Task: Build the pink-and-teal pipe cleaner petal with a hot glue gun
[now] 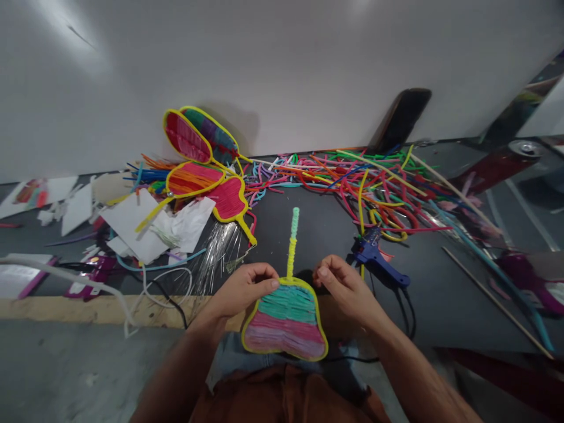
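Observation:
A pipe-cleaner petal (286, 317) with a yellow outline hangs at the table's front edge, in front of my body. Teal, green, pink and lilac bands fill it. From its top a stem (291, 252) wrapped in yellow and mint green points away from me. My left hand (249, 288) pinches the petal's upper left edge between thumb and fingers. Just right of the petal's upper corner, my right hand (341, 285) is closed with thumb and fingertips together; anything between them is too small to make out. A blue glue gun (379, 258) lies to the right of that hand.
Other pipe-cleaner petals (198, 179) lie at the back left beside paper scraps (136, 226). Loose pipe cleaners (326, 170) are heaped along the wall. A phone (400, 117) leans there. At right are a can (497, 164) and a thin stick (493, 299). Cables (150, 288) cross the left side.

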Action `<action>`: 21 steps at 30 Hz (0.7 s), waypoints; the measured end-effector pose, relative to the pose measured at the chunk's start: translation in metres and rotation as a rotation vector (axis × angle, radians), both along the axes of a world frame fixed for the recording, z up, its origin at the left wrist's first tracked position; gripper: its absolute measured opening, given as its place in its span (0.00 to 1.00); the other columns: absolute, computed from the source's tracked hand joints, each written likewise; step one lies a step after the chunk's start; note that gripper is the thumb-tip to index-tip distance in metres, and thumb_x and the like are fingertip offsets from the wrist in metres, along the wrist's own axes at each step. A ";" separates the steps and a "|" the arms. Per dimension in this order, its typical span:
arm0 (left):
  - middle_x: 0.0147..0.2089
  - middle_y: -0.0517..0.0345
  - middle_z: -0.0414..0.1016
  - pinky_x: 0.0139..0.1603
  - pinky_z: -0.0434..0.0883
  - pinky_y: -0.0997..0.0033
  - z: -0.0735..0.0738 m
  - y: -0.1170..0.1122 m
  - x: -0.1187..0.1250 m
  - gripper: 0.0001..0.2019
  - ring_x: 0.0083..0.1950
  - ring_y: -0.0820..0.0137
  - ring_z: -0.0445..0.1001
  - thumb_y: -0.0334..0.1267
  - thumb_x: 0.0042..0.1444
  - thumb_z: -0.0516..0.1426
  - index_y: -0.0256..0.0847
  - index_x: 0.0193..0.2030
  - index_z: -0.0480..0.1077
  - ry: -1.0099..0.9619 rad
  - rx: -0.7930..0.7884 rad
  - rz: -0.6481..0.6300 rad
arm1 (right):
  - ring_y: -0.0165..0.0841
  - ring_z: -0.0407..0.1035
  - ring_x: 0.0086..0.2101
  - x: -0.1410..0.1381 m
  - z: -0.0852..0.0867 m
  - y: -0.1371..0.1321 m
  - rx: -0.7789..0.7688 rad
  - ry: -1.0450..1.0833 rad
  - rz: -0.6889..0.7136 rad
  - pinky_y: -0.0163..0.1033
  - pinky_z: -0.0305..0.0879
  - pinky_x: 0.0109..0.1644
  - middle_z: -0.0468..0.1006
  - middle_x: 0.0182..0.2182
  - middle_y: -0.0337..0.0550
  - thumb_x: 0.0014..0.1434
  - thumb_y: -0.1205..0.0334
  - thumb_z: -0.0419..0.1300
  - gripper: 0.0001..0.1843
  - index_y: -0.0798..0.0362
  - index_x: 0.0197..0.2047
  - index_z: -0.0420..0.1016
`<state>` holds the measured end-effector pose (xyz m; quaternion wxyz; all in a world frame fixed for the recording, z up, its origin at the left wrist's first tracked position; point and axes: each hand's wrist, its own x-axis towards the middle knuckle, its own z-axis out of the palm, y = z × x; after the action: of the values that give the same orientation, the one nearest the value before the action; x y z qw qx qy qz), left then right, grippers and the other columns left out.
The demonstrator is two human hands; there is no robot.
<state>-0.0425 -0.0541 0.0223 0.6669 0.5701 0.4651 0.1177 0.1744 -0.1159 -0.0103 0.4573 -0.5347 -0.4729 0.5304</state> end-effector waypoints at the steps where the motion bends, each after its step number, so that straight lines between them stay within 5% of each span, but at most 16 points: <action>1: 0.26 0.64 0.65 0.31 0.60 0.76 -0.001 0.000 -0.002 0.15 0.29 0.75 0.62 0.48 0.48 0.60 0.36 0.31 0.69 -0.007 -0.006 0.019 | 0.28 0.60 0.27 0.001 -0.001 -0.001 -0.007 -0.025 -0.033 0.34 0.59 0.32 0.64 0.23 0.34 0.61 0.49 0.54 0.16 0.51 0.28 0.61; 4: 0.27 0.64 0.65 0.32 0.60 0.76 -0.006 0.000 -0.005 0.16 0.29 0.76 0.62 0.49 0.47 0.61 0.36 0.30 0.69 -0.029 -0.015 0.068 | 0.26 0.57 0.24 0.001 -0.003 -0.003 -0.052 -0.100 -0.072 0.33 0.55 0.28 0.61 0.20 0.32 0.58 0.52 0.57 0.16 0.51 0.25 0.60; 9: 0.26 0.64 0.64 0.31 0.60 0.76 -0.013 -0.001 -0.009 0.17 0.28 0.76 0.61 0.50 0.47 0.62 0.36 0.31 0.69 -0.067 -0.026 0.093 | 0.28 0.64 0.25 0.000 -0.005 -0.003 -0.079 -0.111 -0.049 0.34 0.61 0.30 0.71 0.22 0.36 0.55 0.55 0.59 0.11 0.53 0.27 0.69; 15: 0.29 0.61 0.68 0.33 0.63 0.75 -0.008 -0.005 -0.011 0.17 0.31 0.74 0.65 0.50 0.48 0.62 0.35 0.32 0.70 -0.076 -0.017 0.061 | 0.35 0.73 0.43 -0.005 0.003 -0.002 0.042 -0.025 0.054 0.43 0.68 0.48 0.79 0.43 0.46 0.58 0.53 0.58 0.15 0.50 0.45 0.77; 21: 0.33 0.57 0.72 0.36 0.66 0.74 -0.002 -0.011 -0.014 0.16 0.35 0.71 0.68 0.50 0.52 0.60 0.36 0.35 0.71 -0.024 0.051 -0.001 | 0.32 0.71 0.35 -0.018 0.021 -0.004 0.046 -0.079 0.176 0.37 0.67 0.41 0.78 0.34 0.42 0.56 0.58 0.62 0.07 0.53 0.36 0.76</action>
<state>-0.0564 -0.0649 0.0199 0.6578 0.5858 0.4535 0.1360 0.1564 -0.1200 0.0109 0.4021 -0.5008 -0.5479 0.5360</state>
